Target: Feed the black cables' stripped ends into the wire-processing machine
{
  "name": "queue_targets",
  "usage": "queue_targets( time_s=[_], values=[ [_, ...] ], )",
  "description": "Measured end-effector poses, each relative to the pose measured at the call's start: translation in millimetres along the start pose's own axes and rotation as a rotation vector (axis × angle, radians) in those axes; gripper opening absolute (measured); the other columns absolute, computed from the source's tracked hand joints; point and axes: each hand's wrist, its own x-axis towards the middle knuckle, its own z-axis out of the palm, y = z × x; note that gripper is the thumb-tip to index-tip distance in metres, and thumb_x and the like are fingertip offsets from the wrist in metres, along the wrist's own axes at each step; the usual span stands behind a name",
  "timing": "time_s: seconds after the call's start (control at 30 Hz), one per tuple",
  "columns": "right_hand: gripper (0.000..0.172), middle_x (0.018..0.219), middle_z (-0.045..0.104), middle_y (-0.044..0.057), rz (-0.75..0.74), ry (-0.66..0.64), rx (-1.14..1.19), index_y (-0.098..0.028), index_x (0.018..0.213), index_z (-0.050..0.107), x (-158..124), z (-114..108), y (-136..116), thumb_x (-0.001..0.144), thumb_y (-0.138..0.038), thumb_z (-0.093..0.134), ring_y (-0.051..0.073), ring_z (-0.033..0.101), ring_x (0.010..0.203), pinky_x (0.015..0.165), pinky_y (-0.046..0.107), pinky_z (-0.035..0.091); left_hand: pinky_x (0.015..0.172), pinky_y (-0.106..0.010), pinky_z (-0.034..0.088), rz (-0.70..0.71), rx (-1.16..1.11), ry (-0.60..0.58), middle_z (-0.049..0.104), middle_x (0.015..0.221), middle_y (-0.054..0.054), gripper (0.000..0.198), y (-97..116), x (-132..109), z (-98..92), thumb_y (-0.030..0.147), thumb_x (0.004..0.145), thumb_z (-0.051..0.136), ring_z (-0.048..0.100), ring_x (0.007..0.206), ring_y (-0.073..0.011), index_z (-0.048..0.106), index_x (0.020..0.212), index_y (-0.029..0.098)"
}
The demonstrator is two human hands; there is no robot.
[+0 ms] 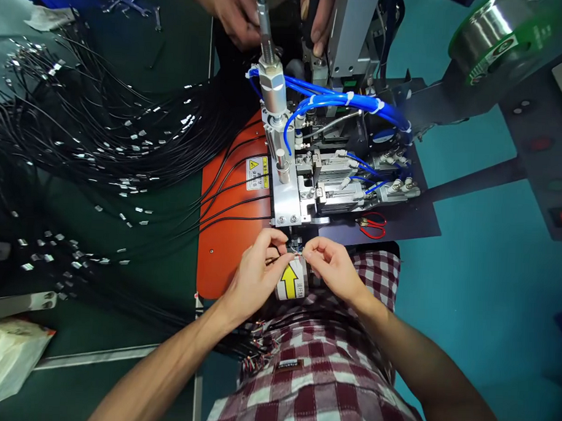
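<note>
At the front end of a metal machine [287, 201], my two hands meet over a round part with a yellow arrow label [290, 284]. My left hand [260, 268] has thumb and fingers pinched around the end of a black cable, partly hidden by the fingers. Close beside it, my right hand [332, 266] pinches thin coloured wires [298, 253] between thumb and forefinger. A small dark fixture [296, 242] lies just beyond the fingertips. Several black cables [234, 218] run across the orange plate [214, 263] into the machine's left side.
Black cables with shiny ends [126, 150] spread over the green table at left. Red-handled cutters [373, 227] lie right of the machine. A solder spool [489, 43] stands at upper right. Another person's hands [239, 15] work behind the machine. Blue air hoses [358, 101] arch over it.
</note>
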Motion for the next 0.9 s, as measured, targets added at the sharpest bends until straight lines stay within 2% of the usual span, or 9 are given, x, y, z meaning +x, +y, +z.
queue_targets(
  time_s=[0.07, 0.13, 0.3, 0.43, 0.6, 0.9],
  values=[
    [0.026, 0.055, 0.043, -0.006, -0.004, 0.007, -0.028, -0.017, 0.073, 0.056, 10.9, -5.4, 1.7, 0.080, -0.041, 0.064, 0.008, 0.035, 0.047, 0.044, 0.022, 0.027, 0.066, -0.022, 0.048, 0.167, 0.245, 0.011, 0.055, 0.088, -0.002, 0.010, -3.0, 7.5, -5.7, 0.024, 0.090, 0.052, 0.056, 0.078, -0.0126, 0.059, 0.095, 0.020],
    [0.024, 0.055, 0.043, -0.006, 0.001, 0.000, -0.048, -0.017, 0.073, 0.056, 18.9, -9.4, 3.6, 0.080, -0.039, 0.063, 0.008, 0.036, 0.047, 0.044, 0.022, 0.026, 0.070, -0.023, 0.049, 0.305, 0.432, 0.004, 0.054, 0.088, -0.003, 0.018, -9.7, 12.6, -10.3, 0.021, 0.093, 0.046, 0.057, 0.083, -0.0139, 0.063, 0.095, 0.019],
    [0.022, 0.055, 0.044, -0.006, 0.054, -0.011, -0.059, -0.016, 0.071, 0.055, 26.9, -13.3, 6.3, 0.079, -0.036, 0.061, 0.007, 0.038, 0.045, 0.045, 0.022, 0.027, 0.071, -0.024, 0.050, 0.478, 0.597, -0.037, 0.055, 0.094, -0.005, 0.028, -27.0, 17.0, -16.7, 0.016, 0.094, 0.041, 0.058, 0.082, -0.0131, 0.063, 0.110, 0.020],
    [0.023, 0.054, 0.045, -0.006, 0.064, -0.001, -0.073, -0.016, 0.072, 0.056, 28.9, -13.4, 7.5, 0.079, -0.037, 0.062, 0.008, 0.039, 0.045, 0.044, 0.022, 0.029, 0.068, -0.022, 0.050, 0.528, 0.685, -0.058, 0.052, 0.092, -0.004, 0.031, -32.0, 18.1, -18.5, 0.017, 0.093, 0.042, 0.056, 0.076, -0.0120, 0.062, 0.116, 0.023],
    [0.023, 0.053, 0.044, -0.006, 0.056, 0.014, -0.101, -0.016, 0.074, 0.058, 30.2, -12.9, 9.4, 0.080, -0.038, 0.062, 0.008, 0.038, 0.045, 0.044, 0.022, 0.030, 0.067, -0.024, 0.051, 0.521, 0.777, -0.040, 0.052, 0.093, -0.005, 0.034, -34.6, 18.1, -18.5, 0.017, 0.092, 0.042, 0.056, 0.077, -0.0139, 0.061, 0.119, 0.025],
    [0.026, 0.052, 0.043, -0.006, 0.044, 0.045, -0.120, -0.017, 0.075, 0.056, 28.8, -10.8, 11.6, 0.082, -0.042, 0.061, 0.008, 0.037, 0.045, 0.043, 0.022, 0.030, 0.067, -0.025, 0.053, 0.539, 0.765, 0.003, 0.057, 0.096, -0.008, 0.033, -39.4, 17.2, -15.2, 0.018, 0.092, 0.041, 0.058, 0.078, -0.0151, 0.064, 0.116, 0.023]
  ],
)
